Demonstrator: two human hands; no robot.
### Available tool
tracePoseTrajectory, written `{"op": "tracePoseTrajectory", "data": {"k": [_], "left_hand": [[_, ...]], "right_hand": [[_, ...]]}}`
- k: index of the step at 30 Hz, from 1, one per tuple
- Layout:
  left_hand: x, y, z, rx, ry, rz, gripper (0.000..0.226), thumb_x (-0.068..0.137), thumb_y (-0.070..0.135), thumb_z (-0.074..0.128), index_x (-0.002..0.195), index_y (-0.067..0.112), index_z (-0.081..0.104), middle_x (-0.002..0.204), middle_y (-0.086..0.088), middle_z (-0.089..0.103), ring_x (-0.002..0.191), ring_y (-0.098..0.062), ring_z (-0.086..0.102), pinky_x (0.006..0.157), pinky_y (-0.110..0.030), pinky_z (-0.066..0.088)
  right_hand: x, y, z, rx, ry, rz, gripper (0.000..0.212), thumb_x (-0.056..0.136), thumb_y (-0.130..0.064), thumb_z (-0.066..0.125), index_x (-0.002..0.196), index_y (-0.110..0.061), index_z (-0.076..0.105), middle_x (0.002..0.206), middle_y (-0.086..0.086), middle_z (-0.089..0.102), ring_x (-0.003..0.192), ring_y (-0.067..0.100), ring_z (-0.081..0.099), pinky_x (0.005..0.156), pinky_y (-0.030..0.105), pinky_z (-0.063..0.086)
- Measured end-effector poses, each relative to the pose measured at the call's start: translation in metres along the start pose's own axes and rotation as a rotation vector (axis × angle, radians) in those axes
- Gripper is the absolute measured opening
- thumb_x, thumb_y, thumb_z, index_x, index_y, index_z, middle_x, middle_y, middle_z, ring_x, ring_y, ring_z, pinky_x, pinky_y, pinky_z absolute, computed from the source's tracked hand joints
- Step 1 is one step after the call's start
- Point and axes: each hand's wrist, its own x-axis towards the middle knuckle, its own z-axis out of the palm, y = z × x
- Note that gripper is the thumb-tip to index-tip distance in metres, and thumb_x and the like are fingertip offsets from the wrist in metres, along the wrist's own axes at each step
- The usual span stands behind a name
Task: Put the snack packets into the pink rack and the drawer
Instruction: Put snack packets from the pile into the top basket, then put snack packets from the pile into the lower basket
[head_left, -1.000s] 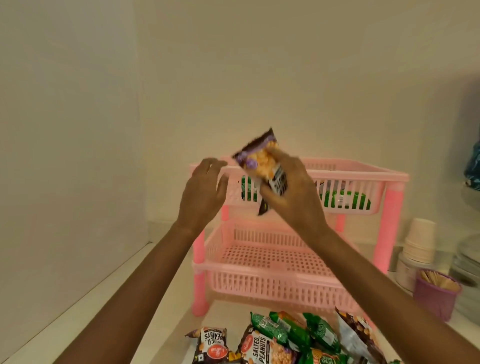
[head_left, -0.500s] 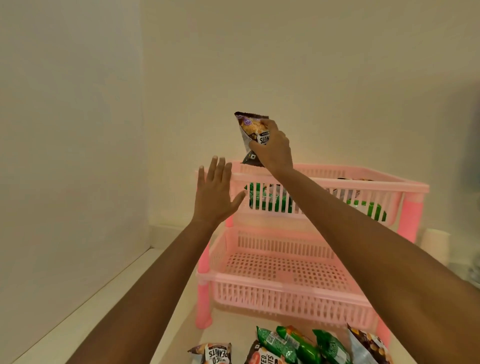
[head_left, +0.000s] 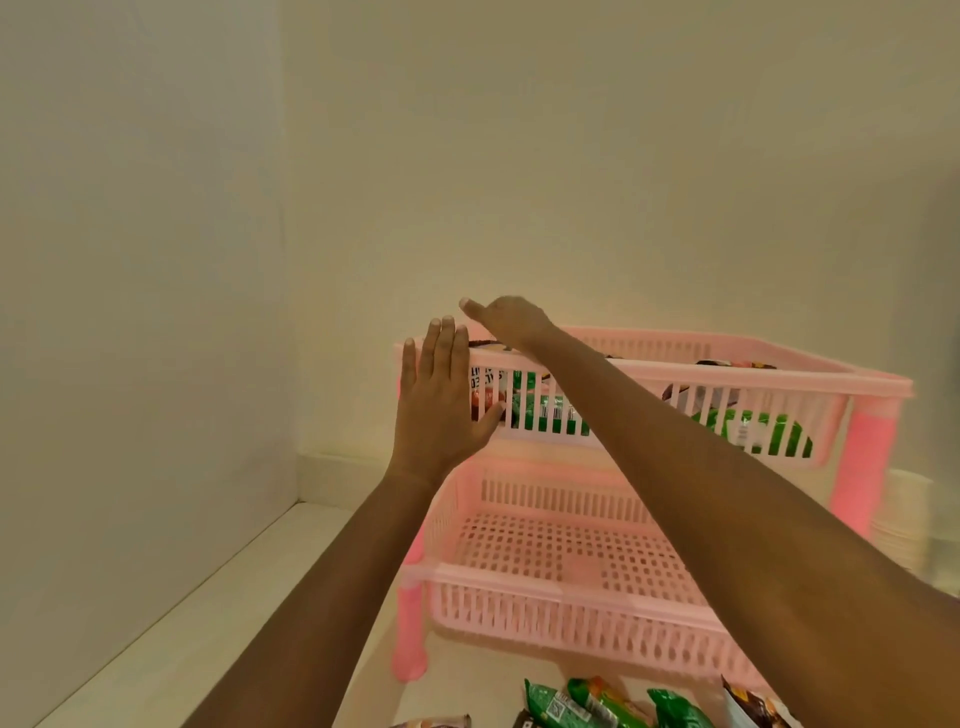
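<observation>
A two-tier pink rack (head_left: 727, 371) stands on the counter against the wall. The dark peanut packet (head_left: 484, 387) lies in the left end of the top basket, seen through the slats, its upper edge just over the rim. My right hand (head_left: 511, 322) hovers above that corner with the thumb spread and nothing visibly held; its fingers are partly hidden. My left hand (head_left: 441, 410) is flat, fingers apart, against the top basket's front left corner. Green packets (head_left: 550, 415) also lie in the top basket. The lower basket (head_left: 571, 603) holds nothing.
More snack packets (head_left: 587, 704), green and dark, lie on the counter in front of the rack at the bottom edge. A stack of paper cups (head_left: 906, 514) stands right of the rack. Walls close in at the left and behind.
My right hand has lowered over the top basket's left corner and the packet it held now sits inside. My left hand moved up against the basket's front corner.
</observation>
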Motion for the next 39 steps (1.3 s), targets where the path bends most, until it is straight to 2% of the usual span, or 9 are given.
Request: {"op": "tracePoseTrajectory", "data": {"k": [2,5,14,17,20,25,28,32,39], "left_hand": [[-0.001,0.002,-0.001,-0.007,-0.002,-0.008,0.083,0.086,0.045,0.052,0.144,0.000,0.015,0.155,-0.019,0.016,0.145,-0.032,0.007,0.116,-0.042,-0.008],[-0.005,0.005,-0.003,-0.011,-0.030,-0.034,0.080,0.088,0.044,0.048,0.145,0.002,0.011,0.156,-0.017,0.012,0.146,-0.029,0.002,0.118,-0.042,-0.007],[-0.034,0.013,-0.025,-0.058,-0.112,-0.075,0.075,0.092,0.034,0.047,0.147,0.009,0.002,0.158,-0.014,0.000,0.146,-0.028,-0.002,0.117,-0.048,0.001],[-0.068,0.017,-0.021,-0.134,-0.165,-0.085,0.076,0.091,0.034,0.048,0.147,0.012,0.003,0.158,-0.014,-0.001,0.146,-0.028,-0.002,0.117,-0.049,0.001],[-0.110,0.016,-0.010,-0.200,-0.345,-0.104,0.076,0.091,0.036,0.049,0.147,0.014,0.003,0.158,-0.014,-0.004,0.146,-0.028,-0.004,0.117,-0.051,0.002],[-0.172,-0.008,0.006,-0.327,-0.968,-0.104,0.079,0.090,0.040,0.053,0.147,0.016,0.004,0.157,-0.015,0.001,0.144,-0.030,0.008,0.118,-0.048,0.015],[-0.204,-0.022,0.012,-0.361,-1.196,-0.124,0.078,0.091,0.040,0.053,0.148,0.016,0.006,0.156,-0.016,0.004,0.143,-0.031,0.015,0.117,-0.044,0.022],[-0.240,-0.030,0.013,-0.472,-1.251,-0.227,0.072,0.091,0.041,0.051,0.147,0.016,0.011,0.154,-0.015,0.013,0.140,-0.027,0.025,0.115,-0.037,0.026],[-0.254,-0.037,0.003,-0.604,-1.165,-0.271,0.054,0.092,0.032,0.053,0.137,0.013,0.031,0.137,-0.014,0.042,0.128,-0.028,0.040,0.103,-0.030,0.034]], "right_hand": [[-0.007,0.001,0.000,0.120,0.170,-0.088,0.050,0.096,-0.040,0.042,0.112,0.005,0.059,0.119,0.021,0.063,0.108,0.030,0.059,0.089,0.030,0.041],[-0.017,0.001,0.001,0.153,0.318,-0.165,0.032,0.096,-0.029,0.046,0.106,-0.003,0.063,0.117,0.017,0.062,0.109,0.026,0.056,0.091,0.029,0.039],[-0.093,0.012,0.012,0.394,0.497,-0.358,0.020,0.093,-0.005,0.047,0.106,-0.004,0.061,0.113,0.014,0.059,0.102,0.012,0.051,0.093,0.029,0.046],[-0.131,0.033,0.031,0.414,0.539,-0.403,0.018,0.091,-0.002,0.047,0.103,-0.005,0.060,0.107,0.012,0.058,0.102,0.018,0.056,0.094,0.039,0.049],[-0.172,0.058,0.061,0.384,0.464,-0.335,0.020,0.089,-0.006,0.046,0.104,-0.009,0.059,0.105,0.000,0.052,0.100,0.011,0.053,0.093,0.035,0.049],[-0.241,0.090,0.124,0.401,0.226,-0.155,0.023,0.088,-0.011,0.044,0.106,-0.013,0.059,0.108,0.000,0.051,0.102,0.011,0.052,0.092,0.031,0.047],[-0.274,0.101,0.157,0.343,0.082,-0.087,0.023,0.091,-0.004,0.047,0.108,-0.014,0.059,0.110,-0.001,0.050,0.104,0.005,0.048,0.093,0.022,0.041],[-0.310,0.103,0.189,0.250,-0.016,-0.078,0.024,0.093,-0.009,0.047,0.113,-0.016,0.058,0.112,-0.003,0.048,0.109,0.001,0.044,0.092,0.015,0.037],[-0.339,0.090,0.212,0.024,-0.105,-0.141,0.053,0.080,-0.045,0.050,0.127,-0.021,0.053,0.134,0.005,0.051,0.128,0.020,0.041,0.108,0.038,0.033]]}}
